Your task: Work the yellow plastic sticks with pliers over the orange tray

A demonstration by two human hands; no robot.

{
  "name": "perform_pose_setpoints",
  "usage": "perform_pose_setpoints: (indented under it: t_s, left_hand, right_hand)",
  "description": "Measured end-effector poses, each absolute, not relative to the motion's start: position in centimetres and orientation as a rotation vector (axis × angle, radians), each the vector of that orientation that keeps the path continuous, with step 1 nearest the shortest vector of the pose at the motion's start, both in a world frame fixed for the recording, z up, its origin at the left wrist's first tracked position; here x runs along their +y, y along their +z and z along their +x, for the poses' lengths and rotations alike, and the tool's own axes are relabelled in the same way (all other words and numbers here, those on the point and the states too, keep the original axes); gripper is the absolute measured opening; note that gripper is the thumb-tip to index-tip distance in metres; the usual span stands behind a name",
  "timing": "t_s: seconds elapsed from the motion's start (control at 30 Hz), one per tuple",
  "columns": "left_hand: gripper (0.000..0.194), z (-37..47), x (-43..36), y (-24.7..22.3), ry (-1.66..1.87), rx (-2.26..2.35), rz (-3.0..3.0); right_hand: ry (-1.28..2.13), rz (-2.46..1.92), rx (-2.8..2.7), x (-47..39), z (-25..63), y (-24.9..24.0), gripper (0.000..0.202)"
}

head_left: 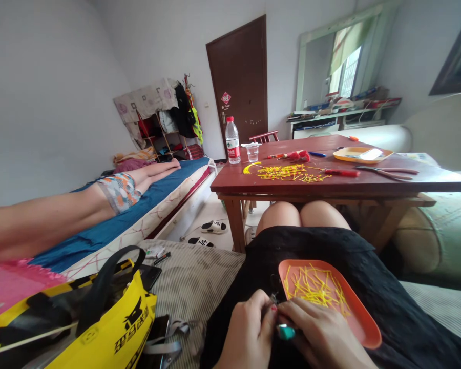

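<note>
Your right hand (318, 328) curls round a glossy teal-green piece (286, 332); your left hand (249, 323) pinches beside it, on something too small to tell. Nearer your right, just beyond it, the shallow orange tray (364, 330) of thin yellow strands (318, 287) slants far-left to near-right.

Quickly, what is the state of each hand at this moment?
Left hand: closed in a pinch; what it holds is too small to tell.
Right hand: closed, apparently holding the green thing.
</note>
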State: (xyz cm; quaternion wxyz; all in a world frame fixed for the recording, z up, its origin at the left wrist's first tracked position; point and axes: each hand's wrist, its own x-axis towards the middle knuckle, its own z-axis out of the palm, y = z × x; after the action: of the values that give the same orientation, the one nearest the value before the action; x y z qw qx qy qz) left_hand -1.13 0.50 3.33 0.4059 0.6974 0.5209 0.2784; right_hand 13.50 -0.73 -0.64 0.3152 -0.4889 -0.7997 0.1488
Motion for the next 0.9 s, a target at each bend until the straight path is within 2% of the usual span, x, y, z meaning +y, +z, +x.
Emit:
perform_pose_setpoints:
  t_s: [0.1,0.23,0.43,0.57,0.77,0.9]
  left_hand:
    - [0.022,-1.4,0.5,3.8,0.583,1.385,1.851]
    - [0.023,-1.9,0.8,4.5,0.501,1.359,1.827]
    - [0.023,-3.3,1.7,6.2,0.299,1.019,1.801]
    - [0.021,-3.8,2.1,6.6,0.172,0.801,1.532]
    - [0.035,-3.1,1.5,5.7,0.201,0.855,1.058]
    - [0.038,-2.7,1.0,5.4,0.249,0.821,0.922]
  right_hand:
    - [0.437,-1.285,-2.169,-0.7,13.5,-0.4,0.023]
    - [0.706,-1.206,-2.115,-0.7,13.2,0.3,0.016]
    - [1.421,-1.219,-1.647,-0.9,12.9,1.3,0.019]
    - [1.838,-1.193,-1.476,-0.9,13.7,1.8,0.021]
    - [2.073,-0.894,-1.391,-0.5,14.1,2.4,0.01]
    - [2.128,-0.684,-1.319,-0.6,13.7,2.8,0.013]
